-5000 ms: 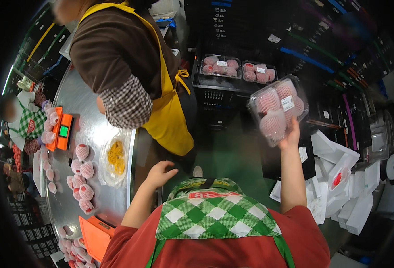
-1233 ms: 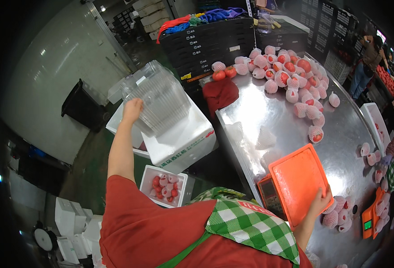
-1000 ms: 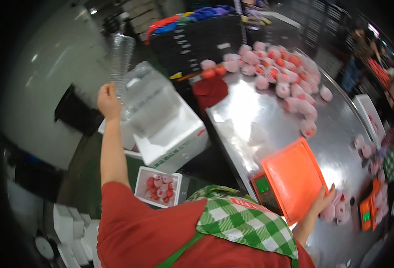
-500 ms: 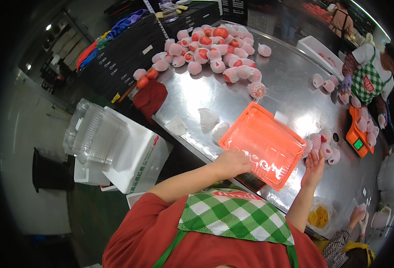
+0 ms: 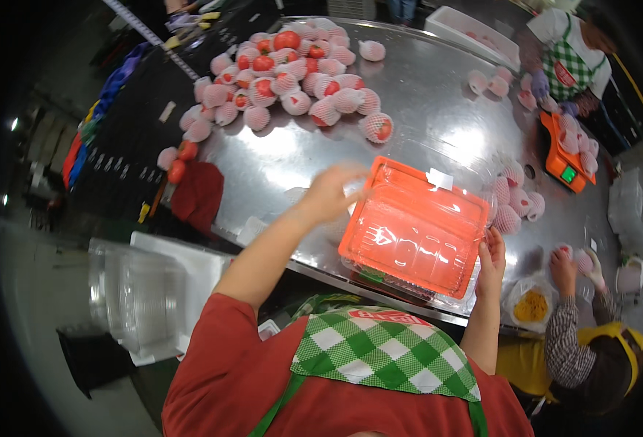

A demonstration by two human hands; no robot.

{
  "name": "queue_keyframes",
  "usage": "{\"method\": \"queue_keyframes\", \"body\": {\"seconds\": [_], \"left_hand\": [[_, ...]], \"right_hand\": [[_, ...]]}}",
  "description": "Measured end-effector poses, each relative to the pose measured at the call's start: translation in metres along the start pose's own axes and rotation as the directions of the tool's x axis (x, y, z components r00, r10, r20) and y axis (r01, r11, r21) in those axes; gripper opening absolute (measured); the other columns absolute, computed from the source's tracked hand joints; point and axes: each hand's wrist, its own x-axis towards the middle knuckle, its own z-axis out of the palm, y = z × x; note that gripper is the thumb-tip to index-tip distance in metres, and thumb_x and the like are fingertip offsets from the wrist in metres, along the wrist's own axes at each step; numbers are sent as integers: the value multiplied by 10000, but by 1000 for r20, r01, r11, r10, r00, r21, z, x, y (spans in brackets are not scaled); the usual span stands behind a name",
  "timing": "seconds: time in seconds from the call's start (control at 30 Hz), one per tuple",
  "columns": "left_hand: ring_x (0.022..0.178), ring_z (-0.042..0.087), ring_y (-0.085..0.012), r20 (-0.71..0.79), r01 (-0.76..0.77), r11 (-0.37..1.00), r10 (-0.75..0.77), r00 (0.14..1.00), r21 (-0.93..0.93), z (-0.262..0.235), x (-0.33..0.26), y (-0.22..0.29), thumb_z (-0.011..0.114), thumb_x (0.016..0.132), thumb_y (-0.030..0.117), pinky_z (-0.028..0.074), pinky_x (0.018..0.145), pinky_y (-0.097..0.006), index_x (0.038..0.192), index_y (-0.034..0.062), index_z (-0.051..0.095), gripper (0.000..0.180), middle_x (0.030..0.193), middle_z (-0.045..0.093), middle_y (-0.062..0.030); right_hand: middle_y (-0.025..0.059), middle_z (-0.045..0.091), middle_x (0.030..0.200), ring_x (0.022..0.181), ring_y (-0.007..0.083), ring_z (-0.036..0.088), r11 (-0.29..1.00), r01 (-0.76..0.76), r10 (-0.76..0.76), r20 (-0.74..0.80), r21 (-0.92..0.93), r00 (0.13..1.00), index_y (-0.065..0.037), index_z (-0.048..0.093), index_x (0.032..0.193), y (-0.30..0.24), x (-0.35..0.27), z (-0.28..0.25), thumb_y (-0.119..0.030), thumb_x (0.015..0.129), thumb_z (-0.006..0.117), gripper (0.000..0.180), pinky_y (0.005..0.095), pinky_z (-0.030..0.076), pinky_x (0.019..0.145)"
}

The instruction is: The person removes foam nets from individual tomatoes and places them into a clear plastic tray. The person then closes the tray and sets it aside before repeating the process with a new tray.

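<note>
A clear plastic clamshell box (image 5: 409, 244) lies on an orange tray (image 5: 449, 285) at the front of the metal table. At the tray's right edge, my right hand (image 5: 492, 258) has its fingers and thumb closed on the box's rim. My left hand (image 5: 336, 191), smeared by motion, is by the tray's left upper edge; its fingers cannot be made out. A few tomatoes in pink foam nets (image 5: 509, 200) sit close beyond my right hand. Loose white foam nets (image 5: 251, 230) lie near my left forearm, partly hidden by it.
A big pile of net-wrapped tomatoes (image 5: 285, 80) covers the table's far left. Stacked clear boxes (image 5: 143, 291) stand at lower left. On the right, a co-worker in a checked apron (image 5: 573, 62) is beside an orange scale (image 5: 563, 164); another co-worker (image 5: 580, 349) works at lower right.
My left hand has moved up and left from the tray's front edge. My right hand has shifted from beside the tomatoes to the box's right rim. The whole view has turned slightly.
</note>
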Motion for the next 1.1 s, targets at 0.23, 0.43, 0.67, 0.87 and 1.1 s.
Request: {"method": "queue_keyframes", "body": {"seconds": [0.23,0.43,0.67,0.87,1.1], "left_hand": [[1184,523,-356,46,120,954,-137,989,274,26,94,-137,752,760,222,457,964,-444,1298,82,508,608,1335,489,-160],[1241,478,-404,163,122,892,-212,964,436,76,152,-164,814,673,226,432,1023,-444,1392,135,421,824,1440,396,-173],[1238,476,-392,16,299,921,-312,950,248,101,165,-203,803,671,253,427,1023,-451,1447,155,351,904,1420,401,-183],[1238,482,-324,-87,318,877,-370,925,-359,74,143,-194,776,661,224,394,1043,-388,1411,-14,352,893,1320,479,-201],[1232,466,-282,-415,66,995,-29,909,76,-23,89,-64,783,639,114,399,1039,-379,1426,2,315,922,1341,424,-170]], "right_hand": [[105,535,1328,1245,197,494,928,-207,303,-304,309,903,-37,444,1379,35,-24,-18,-303,1035,418,435,361,425,1011],[151,507,1394,1263,310,503,533,-131,401,-114,836,909,-32,433,1405,46,-71,28,-391,993,420,547,467,408,1055],[159,503,1399,1259,306,507,523,-110,443,-160,845,882,-16,429,1405,31,-40,31,-395,979,434,570,465,408,1051],[141,572,1322,1218,290,540,545,-190,378,-37,817,925,-20,498,1342,51,-9,0,-418,990,427,535,449,413,1043],[69,626,1160,1060,181,578,894,35,201,-470,446,859,-44,558,1249,13,12,-62,-319,995,466,385,323,424,927]]}}
